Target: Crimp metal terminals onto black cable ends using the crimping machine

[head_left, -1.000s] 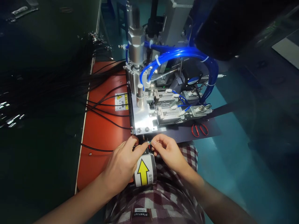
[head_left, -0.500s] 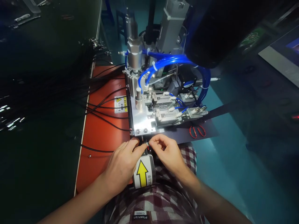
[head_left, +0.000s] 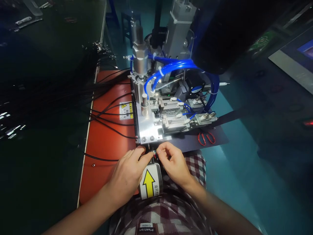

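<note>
My left hand (head_left: 129, 171) is closed at the near end of the machine, its thumb and forefinger pinching the end of a black cable (head_left: 101, 158) that comes in from the left across the orange plate. Small coloured wires (head_left: 154, 153), one of them red, stick out between the two hands' fingertips. On the right side of these wires, my right hand (head_left: 174, 163) is closed with thumb and forefinger together. What sits inside that pinch is too small to make out. Just below the fingertips is a white label (head_left: 149, 182) with a yellow arrow.
The machine (head_left: 158, 104) with metal cylinders and blue air tubes (head_left: 181, 65) rises beyond my hands. Several black cables lie over the orange plate (head_left: 105, 182), bundled to the left. Red-handled scissors (head_left: 206, 138) lie at the right. A dark table (head_left: 49, 182) stands at left.
The view has shifted very slightly. Both hands stay at the wires, with the right fingertips moved only a little.
</note>
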Motion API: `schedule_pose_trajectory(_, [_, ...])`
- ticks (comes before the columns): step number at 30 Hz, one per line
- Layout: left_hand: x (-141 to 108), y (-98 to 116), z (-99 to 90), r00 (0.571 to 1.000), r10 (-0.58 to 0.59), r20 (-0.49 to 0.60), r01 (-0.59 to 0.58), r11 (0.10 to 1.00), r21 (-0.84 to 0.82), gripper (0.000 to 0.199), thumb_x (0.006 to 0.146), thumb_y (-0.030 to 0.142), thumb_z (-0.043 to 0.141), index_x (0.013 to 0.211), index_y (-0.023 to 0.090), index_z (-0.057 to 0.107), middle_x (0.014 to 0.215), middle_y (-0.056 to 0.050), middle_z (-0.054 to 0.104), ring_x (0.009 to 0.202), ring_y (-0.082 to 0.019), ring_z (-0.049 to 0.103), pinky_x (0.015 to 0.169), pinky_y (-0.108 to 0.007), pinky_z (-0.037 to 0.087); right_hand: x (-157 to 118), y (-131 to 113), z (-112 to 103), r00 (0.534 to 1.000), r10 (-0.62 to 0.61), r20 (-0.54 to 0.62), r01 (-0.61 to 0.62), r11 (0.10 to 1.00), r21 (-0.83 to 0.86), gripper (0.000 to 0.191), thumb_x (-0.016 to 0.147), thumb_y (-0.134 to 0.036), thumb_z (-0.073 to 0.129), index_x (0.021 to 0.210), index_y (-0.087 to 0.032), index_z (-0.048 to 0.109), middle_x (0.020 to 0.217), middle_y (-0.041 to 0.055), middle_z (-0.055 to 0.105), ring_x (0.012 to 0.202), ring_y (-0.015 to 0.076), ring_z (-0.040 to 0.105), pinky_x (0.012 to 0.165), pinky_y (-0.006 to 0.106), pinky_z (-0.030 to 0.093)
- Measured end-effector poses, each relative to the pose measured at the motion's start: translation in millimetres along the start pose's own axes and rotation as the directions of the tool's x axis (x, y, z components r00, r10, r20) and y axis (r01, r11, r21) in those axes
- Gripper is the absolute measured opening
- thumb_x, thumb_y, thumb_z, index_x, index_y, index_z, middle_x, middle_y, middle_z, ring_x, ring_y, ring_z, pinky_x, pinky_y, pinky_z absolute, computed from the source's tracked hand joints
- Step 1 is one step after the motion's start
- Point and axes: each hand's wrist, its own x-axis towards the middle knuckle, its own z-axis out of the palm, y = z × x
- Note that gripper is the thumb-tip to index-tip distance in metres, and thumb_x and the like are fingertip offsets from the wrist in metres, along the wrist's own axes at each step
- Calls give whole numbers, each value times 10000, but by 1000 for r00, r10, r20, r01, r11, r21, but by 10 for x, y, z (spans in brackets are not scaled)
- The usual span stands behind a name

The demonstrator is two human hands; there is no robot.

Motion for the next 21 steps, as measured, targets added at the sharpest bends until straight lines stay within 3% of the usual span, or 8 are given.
schedule_pose_trajectory(4, [3,-1,5,1000,-6,3,6,1000,-6,312,842,82,447,1121,133,575,938,-116,571,768,-232,574,636,-359,531,-12,-21,-7,999,-40,-3,39,999,-26,105,851,-190,496,751,-181,526,675,-19,509,596,123,470,569,244,377])
schedule_pose_trajectory(9, [1,-9,7,1000,-4,8,4,1000,-21,315,841,86,448,1129,125,571,954,-123,568,791,-240,575,649,-364,532,-12,-18,-20,1000,-4,-1,4,1000,-18,117,850,-206,497,738,-183,519,665,-22,486,596,124,452,578,250,376])
schedule_pose_trajectory(16, [2,-22,10,1000,-5,-3,5,999,-34,312,841,78,447,1120,138,571,963,-112,577,797,-234,573,667,-364,528,29,10,2,970,215,112,-234,951,201,158,842,-297,502,741,-176,506,617,-34,460,497,101,386,455,226,320])
schedule_pose_trajectory(18, [-8,-20,13,1000,-8,0,8,1000,-29,313,839,73,444,1117,142,571,962,-107,578,800,-229,571,673,-359,525,23,-2,-8,980,171,97,-183,973,138,143,844,-271,493,734,-180,503,620,-32,462,512,107,402,474,230,332])
schedule_pose_trajectory(21, [-20,-8,6,999,-28,37,29,1000,-11,336,832,72,444,1137,150,559,977,-103,573,806,-228,565,677,-357,519,6,-47,-44,999,-9,47,14,994,-110,122,848,-205,476,731,-184,506,654,-15,496,580,128,454,549,249,358])
